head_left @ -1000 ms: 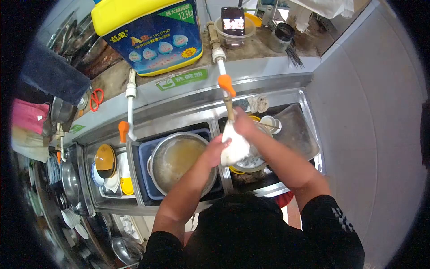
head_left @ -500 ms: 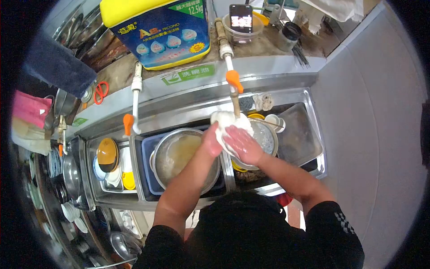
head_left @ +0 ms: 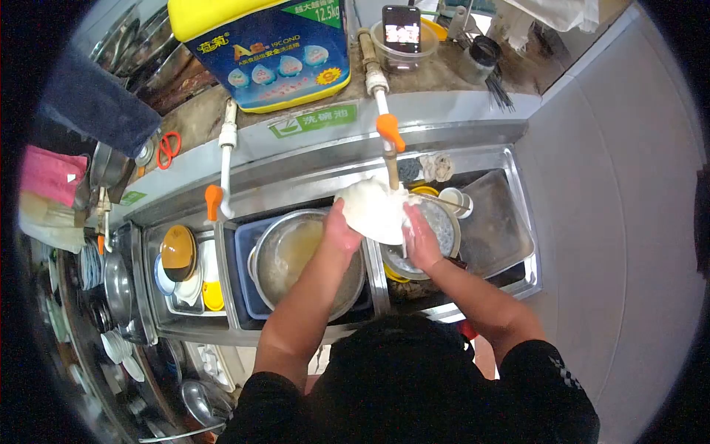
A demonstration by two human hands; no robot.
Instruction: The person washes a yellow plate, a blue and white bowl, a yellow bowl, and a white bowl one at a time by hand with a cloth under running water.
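A white plate [head_left: 372, 211] is tilted up over the divider between two sink basins, just below a tap. My left hand [head_left: 342, 231] grips its left edge, fingers mostly behind it. At the right edge my right hand [head_left: 421, 238] is closed around what looks like a wet white cloth [head_left: 408, 201], partly hidden by the fingers. Beneath the right hand stands a metal pot [head_left: 448, 235] with sudsy water. A larger metal pot [head_left: 296, 255] of cloudy water sits in a blue tub [head_left: 244, 259] to the left.
An orange-handled tap [head_left: 390, 133] hangs right above the plate, another [head_left: 214, 201] farther left. A metal tray [head_left: 494, 226] leans in the right basin beside white cups [head_left: 456, 201]. Dishes [head_left: 177, 255] fill the left basin. A detergent jug [head_left: 270, 63] and phone [head_left: 401, 29] stand on the ledge.
The plate has turned to show more of its face and shifted slightly left with my left hand. My right hand has slid from across it to its right edge.
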